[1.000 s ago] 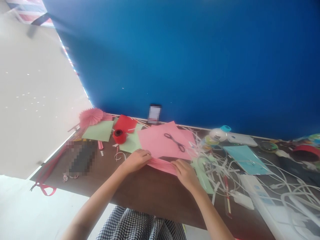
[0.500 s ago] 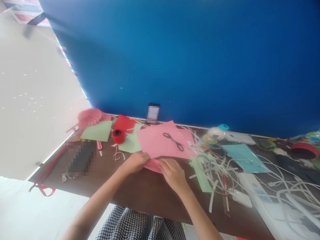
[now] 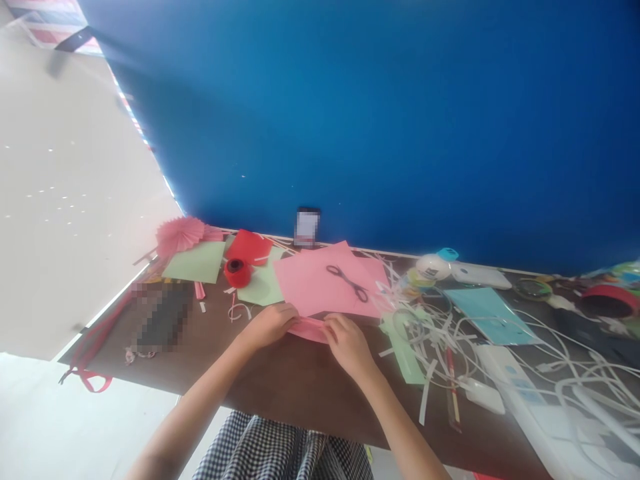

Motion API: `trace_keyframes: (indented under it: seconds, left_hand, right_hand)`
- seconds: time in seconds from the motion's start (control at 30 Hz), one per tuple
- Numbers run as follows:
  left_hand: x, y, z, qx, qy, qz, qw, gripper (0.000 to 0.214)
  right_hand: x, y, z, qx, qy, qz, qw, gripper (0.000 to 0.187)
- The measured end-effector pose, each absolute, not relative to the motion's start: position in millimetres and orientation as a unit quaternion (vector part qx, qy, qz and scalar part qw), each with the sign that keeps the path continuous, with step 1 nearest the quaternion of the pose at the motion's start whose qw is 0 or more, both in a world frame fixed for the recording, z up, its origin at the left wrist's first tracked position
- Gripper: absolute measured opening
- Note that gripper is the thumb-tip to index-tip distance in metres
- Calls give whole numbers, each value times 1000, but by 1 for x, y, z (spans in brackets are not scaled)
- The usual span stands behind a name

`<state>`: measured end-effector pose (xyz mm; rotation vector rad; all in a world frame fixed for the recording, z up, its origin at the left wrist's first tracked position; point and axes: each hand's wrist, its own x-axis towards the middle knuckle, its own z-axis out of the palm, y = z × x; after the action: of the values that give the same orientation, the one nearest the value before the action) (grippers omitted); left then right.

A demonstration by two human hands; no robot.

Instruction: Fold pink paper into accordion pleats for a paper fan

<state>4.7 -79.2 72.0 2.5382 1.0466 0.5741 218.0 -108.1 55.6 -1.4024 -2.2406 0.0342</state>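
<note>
Between my hands, low over the dark table (image 3: 280, 393), is a narrow folded piece of pink paper (image 3: 310, 330). My left hand (image 3: 273, 323) pinches its left end, the fingertips partly covering it. At the right end my right hand (image 3: 345, 340) grips the paper between thumb and fingers. Just beyond lie larger pink sheets (image 3: 310, 280), with dark-handled scissors (image 3: 347, 283) resting on top. A roll of red tape (image 3: 237, 273) stands to the left, near a red sheet (image 3: 253, 247) and a pale green sheet (image 3: 263, 287).
At the far left sits a pleated pink paper fan (image 3: 180, 235) by a green sheet (image 3: 195, 262). Tangled white strips and cables (image 3: 445, 333), a glue bottle (image 3: 433, 267), a blue packet (image 3: 490, 313) and a power strip (image 3: 510, 373) crowd the right. A blue wall (image 3: 375, 133) rises behind.
My right hand has shifted slightly left and its fingers have moved along the folded pink paper. My left hand stays almost in place at the other end.
</note>
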Motion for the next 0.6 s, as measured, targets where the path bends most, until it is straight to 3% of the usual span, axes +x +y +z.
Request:
trace_keyframes:
  seconds: [0.13,0.27,0.43,0.53,0.6]
  left_hand:
    - [1,-79,71,891,383,184,162,29]
    - [-8,-76,70,894,382,175,157,26]
    - [-7,-78,65,827,431,322,162,16]
    - [2,-86,55,663,546,443,258,46]
    - [12,-95,47,538,566,470,412,52]
  right_hand:
    - [222,-107,55,-503,-832,5,235,24]
    - [228,-109,56,-469,-838,-45,276,22]
    - [230,-114,57,-437,-837,-90,316,18]
    - [230,-115,56,-460,-812,-129,336,18]
    - [229,-115,54,-478,-796,-139,345,20]
